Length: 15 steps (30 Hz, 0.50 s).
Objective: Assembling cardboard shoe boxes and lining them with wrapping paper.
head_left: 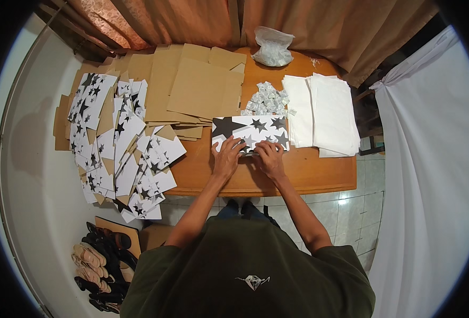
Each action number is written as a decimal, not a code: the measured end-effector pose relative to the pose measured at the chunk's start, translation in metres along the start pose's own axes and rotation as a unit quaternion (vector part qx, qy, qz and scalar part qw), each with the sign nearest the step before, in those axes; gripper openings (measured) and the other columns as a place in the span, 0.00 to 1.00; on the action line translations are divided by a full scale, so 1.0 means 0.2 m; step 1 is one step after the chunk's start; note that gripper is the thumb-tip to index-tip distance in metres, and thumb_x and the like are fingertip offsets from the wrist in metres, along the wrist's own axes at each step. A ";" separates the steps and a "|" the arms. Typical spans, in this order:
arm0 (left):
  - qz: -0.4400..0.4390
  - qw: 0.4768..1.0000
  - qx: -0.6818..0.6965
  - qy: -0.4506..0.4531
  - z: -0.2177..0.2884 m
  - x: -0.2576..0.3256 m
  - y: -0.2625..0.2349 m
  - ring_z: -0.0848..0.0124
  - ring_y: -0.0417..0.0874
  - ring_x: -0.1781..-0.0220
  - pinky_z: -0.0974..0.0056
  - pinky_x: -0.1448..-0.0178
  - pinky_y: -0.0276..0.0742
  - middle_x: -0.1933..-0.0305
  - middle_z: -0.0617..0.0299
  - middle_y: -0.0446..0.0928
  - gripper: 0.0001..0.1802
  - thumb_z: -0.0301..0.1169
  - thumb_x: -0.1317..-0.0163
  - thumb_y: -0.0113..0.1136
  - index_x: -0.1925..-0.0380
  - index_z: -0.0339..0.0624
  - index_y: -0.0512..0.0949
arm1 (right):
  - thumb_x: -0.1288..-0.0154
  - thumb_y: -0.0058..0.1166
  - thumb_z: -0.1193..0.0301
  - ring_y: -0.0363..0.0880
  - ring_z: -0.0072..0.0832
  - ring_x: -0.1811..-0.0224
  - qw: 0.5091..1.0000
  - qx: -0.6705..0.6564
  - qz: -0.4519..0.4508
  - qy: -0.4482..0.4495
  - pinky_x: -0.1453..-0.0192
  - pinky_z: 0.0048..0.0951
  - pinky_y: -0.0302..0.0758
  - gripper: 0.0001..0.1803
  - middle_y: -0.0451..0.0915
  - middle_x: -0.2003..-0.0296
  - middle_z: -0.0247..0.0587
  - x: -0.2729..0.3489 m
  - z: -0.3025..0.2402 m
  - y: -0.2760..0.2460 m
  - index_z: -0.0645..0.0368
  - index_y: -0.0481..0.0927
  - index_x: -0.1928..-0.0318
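A white cardboard box (240, 125) printed with black and grey stars lies in front of me near the middle of the table. My left hand (227, 157) grips its near left part, fingers bent over the top. On the near right part, my right hand (270, 158) has its fingers curled over the same edge, thumb toward the left hand. The front side of the box is mostly hidden by the hands. Just beyond it lies a heap of small clear-and-white sachets (266, 99). To its right are stacks of white paper sheets (335, 111).
Flat brown cardboard blanks (205, 87) cover the table's (202, 179) back left. Star-printed cardboard pieces (131, 130) pile up at the left, overhanging the edge. A plastic bag (273, 47) stands at the back. Shoes (99, 259) sit low at the left; a white cloth (425, 159) hangs right.
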<state>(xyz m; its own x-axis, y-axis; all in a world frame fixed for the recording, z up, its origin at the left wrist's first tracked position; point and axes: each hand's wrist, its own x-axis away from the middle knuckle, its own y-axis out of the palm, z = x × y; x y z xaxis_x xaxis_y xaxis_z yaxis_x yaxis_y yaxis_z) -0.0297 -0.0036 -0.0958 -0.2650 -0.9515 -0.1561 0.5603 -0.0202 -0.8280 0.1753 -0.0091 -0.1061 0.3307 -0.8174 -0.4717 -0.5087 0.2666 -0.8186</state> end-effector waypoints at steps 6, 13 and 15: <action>0.011 1.000 0.027 0.008 -0.01 0.01 0.00 0.64 0.68 0.25 0.37 0.27 0.49 0.35 0.67 0.76 0.18 0.27 0.38 0.66 0.47 0.55 0.82 | 0.43 0.70 0.67 0.77 0.29 0.42 0.999 0.006 -0.033 0.032 0.36 0.46 0.59 0.17 0.80 0.51 0.28 -0.03 -0.01 0.01 0.48 0.81 0.53; 0.033 0.998 0.062 0.001 -0.01 -0.01 0.00 0.62 0.68 0.25 0.37 0.28 0.49 0.37 0.64 0.77 0.10 0.32 0.37 0.65 0.55 0.51 0.82 | 0.46 0.70 0.67 0.76 0.30 0.42 1.000 0.024 -0.003 -0.003 0.36 0.47 0.59 0.20 0.79 0.49 0.28 0.02 -0.01 -0.01 0.47 0.81 0.51; 0.026 0.998 0.049 0.008 -0.01 -0.01 0.00 0.61 0.69 0.26 0.38 0.28 0.50 0.39 0.63 0.78 0.08 0.34 0.36 0.65 0.57 0.51 0.82 | 0.45 0.65 0.65 0.74 0.30 0.40 0.998 0.058 -0.018 -0.035 0.37 0.49 0.59 0.19 0.78 0.47 0.29 0.07 -0.02 -0.01 0.47 0.82 0.51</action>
<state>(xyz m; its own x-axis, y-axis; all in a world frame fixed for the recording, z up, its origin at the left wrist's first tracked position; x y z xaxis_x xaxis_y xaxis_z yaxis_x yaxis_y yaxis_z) -0.0304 -0.0008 -0.0970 -0.2452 -0.9473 -0.2062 0.6470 -0.0015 -0.7625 0.1779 -0.0230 -0.1094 0.4038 -0.7912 -0.4593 -0.4009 0.2983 -0.8662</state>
